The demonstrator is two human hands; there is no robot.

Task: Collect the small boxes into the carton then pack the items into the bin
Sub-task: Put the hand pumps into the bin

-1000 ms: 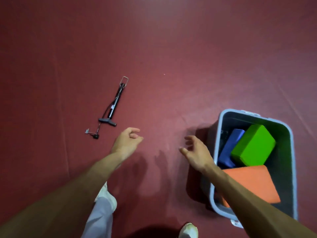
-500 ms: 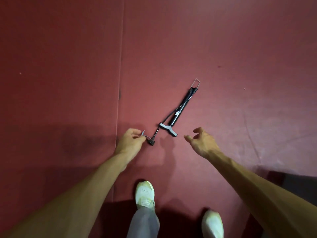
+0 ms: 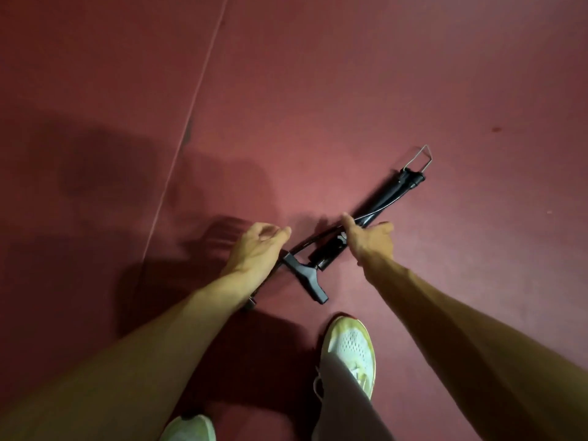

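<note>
A black hand pump (image 3: pixel 392 195) lies slantwise on the red floor, its T-handle (image 3: pixel 308 275) towards me and its wire foot loop at the far right end. My right hand (image 3: pixel 369 238) grips the pump's barrel near the middle, thumb on the left side. My left hand (image 3: pixel 256 248) has its fingers curled over the thin black hose (image 3: pixel 304 244), which runs under that hand to a nozzle end by my wrist. The bin, the carton and the small boxes are out of view.
Red matted floor (image 3: pixel 318 74) all around, with a seam line (image 3: pixel 191 106) running up the left. My two white shoes, one of them (image 3: pixel 348 351) just below the pump handle, stand at the bottom of the view.
I have stepped closer to the pump. My right hand went from hovering open to gripping the barrel. My left hand moved from the hose's tip further along the hose.
</note>
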